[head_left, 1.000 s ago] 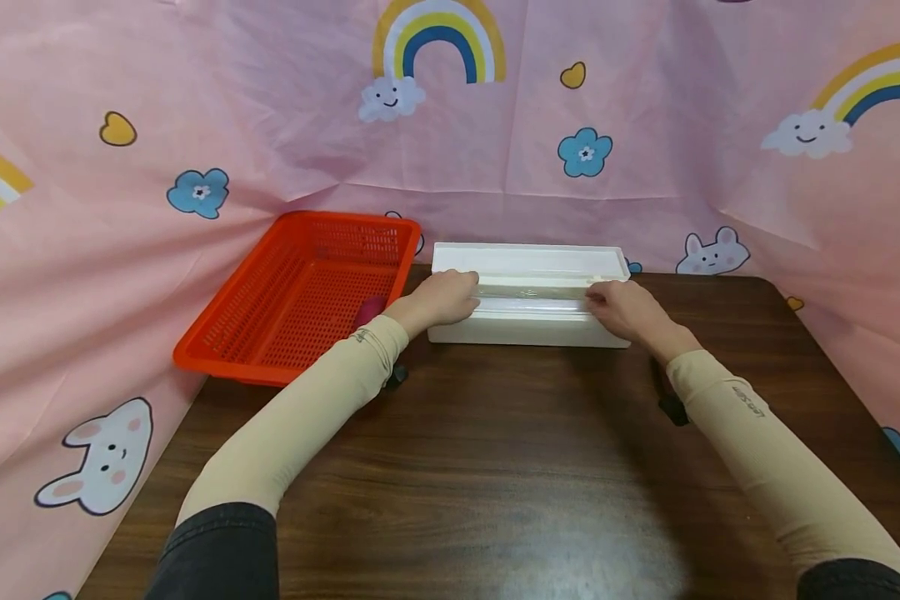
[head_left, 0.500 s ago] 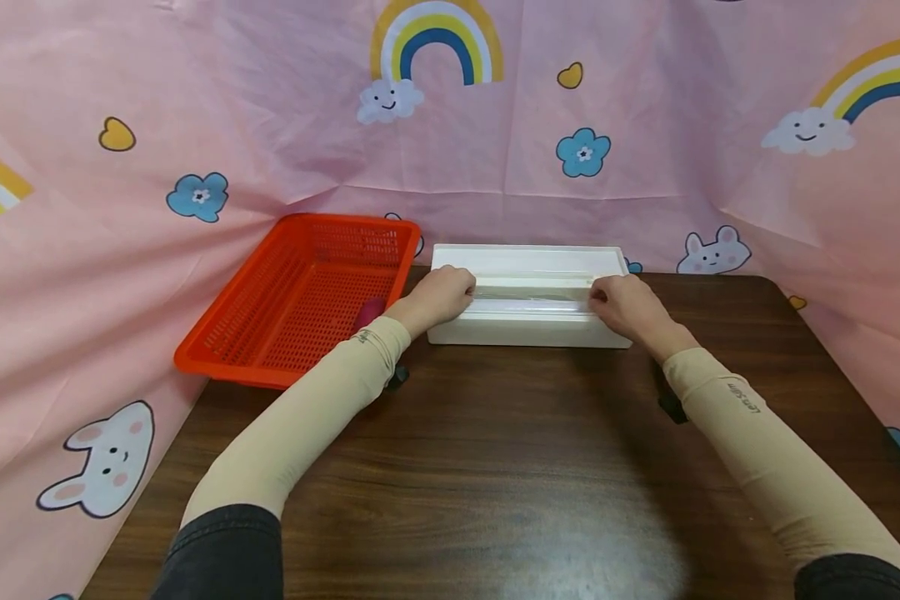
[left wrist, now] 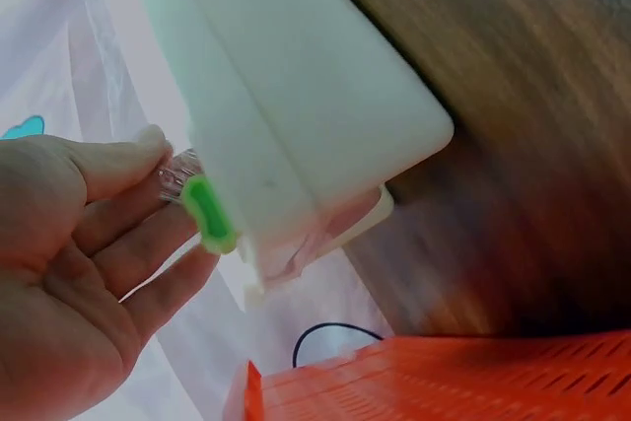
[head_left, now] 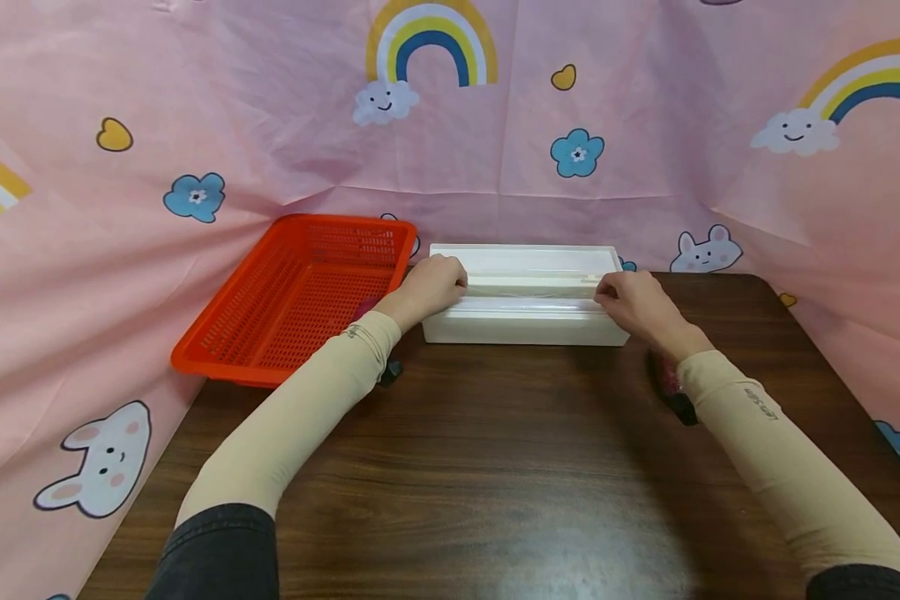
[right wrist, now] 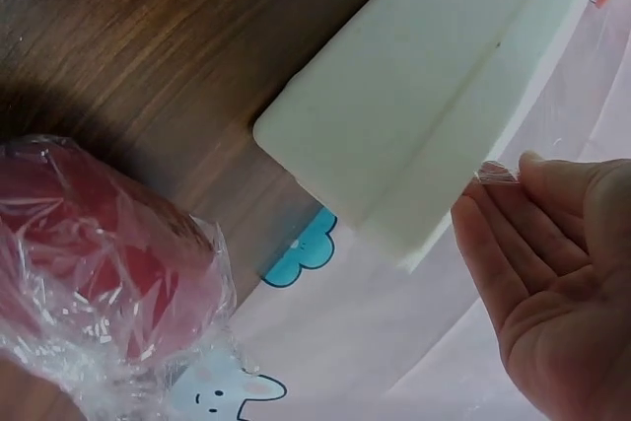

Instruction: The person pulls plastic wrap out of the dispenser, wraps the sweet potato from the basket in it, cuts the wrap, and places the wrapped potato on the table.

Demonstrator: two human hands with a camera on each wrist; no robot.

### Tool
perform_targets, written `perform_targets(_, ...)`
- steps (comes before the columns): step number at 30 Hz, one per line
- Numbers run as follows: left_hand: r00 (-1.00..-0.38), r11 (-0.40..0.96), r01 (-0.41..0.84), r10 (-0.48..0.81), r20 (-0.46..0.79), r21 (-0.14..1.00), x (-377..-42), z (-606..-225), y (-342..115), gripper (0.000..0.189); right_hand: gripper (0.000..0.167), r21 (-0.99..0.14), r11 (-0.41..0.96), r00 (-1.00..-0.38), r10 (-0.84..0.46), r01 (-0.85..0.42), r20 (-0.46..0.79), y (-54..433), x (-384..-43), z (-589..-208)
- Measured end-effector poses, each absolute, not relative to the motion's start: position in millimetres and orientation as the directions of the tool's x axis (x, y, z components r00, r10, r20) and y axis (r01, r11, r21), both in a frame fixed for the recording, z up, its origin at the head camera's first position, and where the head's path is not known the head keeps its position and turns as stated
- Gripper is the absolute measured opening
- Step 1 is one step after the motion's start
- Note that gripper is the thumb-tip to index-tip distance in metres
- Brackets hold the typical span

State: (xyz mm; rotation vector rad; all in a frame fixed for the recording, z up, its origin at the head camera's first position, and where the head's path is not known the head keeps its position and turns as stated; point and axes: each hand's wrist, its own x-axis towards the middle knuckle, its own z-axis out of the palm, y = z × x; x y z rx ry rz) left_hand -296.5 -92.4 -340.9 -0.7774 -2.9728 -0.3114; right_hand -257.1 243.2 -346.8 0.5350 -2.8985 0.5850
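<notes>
A white cling film dispenser (head_left: pixel 525 330) stands at the back of the table, its lid (head_left: pixel 525 258) raised behind it. Clear cling film (head_left: pixel 528 293) spans its opening between my two hands. At the left end, my left hand (head_left: pixel 431 287) pinches the film's edge (left wrist: pixel 177 175) between thumb and forefinger. Its other fingers lie behind a green slider (left wrist: pixel 209 216) on the dispenser. My right hand (head_left: pixel 636 302) pinches the other corner of the film (right wrist: pixel 496 175) at the right end, thumb over fingers.
An orange-red basket (head_left: pixel 292 367) stands left of the dispenser, with a purple thing (head_left: pixel 364 308) inside, partly behind my left wrist. By my right forearm lies a red thing wrapped in clear film (right wrist: pixel 108 253). A patterned pink cloth (head_left: pixel 495 167) hangs behind the brown table (head_left: pixel 510 450).
My hands have drawn slightly apart along the dispenser, left hand leftward and right hand rightward, both keeping their pinch on the film. More of the red wrapped thing shows beside my right forearm.
</notes>
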Motion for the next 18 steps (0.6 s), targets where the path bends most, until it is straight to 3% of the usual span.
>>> perform_targets(18,-0.896,0.864,0.443,0.426,0.121,0.238,-292.9,-324.6,-93.9,0.015,0.02,-0.372,0.846,-0.922,-0.321,-0.382,0.216,246.8,-251.6,-332.2)
